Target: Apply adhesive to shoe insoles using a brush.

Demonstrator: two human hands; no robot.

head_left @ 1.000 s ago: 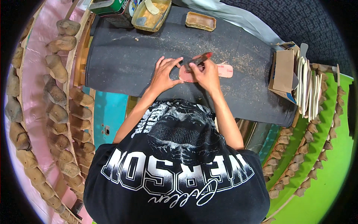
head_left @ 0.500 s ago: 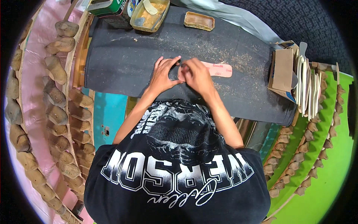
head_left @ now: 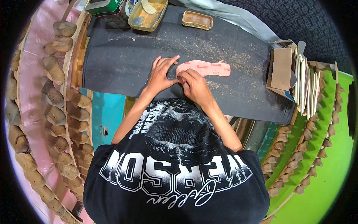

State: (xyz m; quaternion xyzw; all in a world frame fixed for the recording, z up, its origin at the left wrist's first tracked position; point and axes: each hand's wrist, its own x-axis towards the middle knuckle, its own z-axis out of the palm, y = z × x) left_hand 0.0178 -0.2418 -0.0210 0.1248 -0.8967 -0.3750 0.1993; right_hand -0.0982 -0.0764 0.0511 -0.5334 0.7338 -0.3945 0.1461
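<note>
A pink, sole-shaped insole board (head_left: 209, 68) with red print lies flat on the dark cloth, its long side running left to right. My left hand (head_left: 159, 77) rests at its left end, fingers stretched and spread, thumb reaching toward the near edge. At that near left edge, my right hand (head_left: 196, 86) has its fingertips pinched together, close to the left thumb tip. Something small and dark seems to sit between the right fingertips, but it is too small to name. The right fingers cover a bit of the board's near edge.
Dark cloth (head_left: 115, 67) with scattered shavings covers the table. Toward the back stand a tin can (head_left: 112, 15), a tray with tools (head_left: 138, 27) and a small shallow tray (head_left: 197, 20). A cardboard box (head_left: 280, 69) with pale flat pieces is at right. Wooden shoe lasts (head_left: 55, 71) line racks both sides.
My right hand has come nearer to me, from over the board's left end down to its near edge, uncovering more of the board. My left hand has barely moved.
</note>
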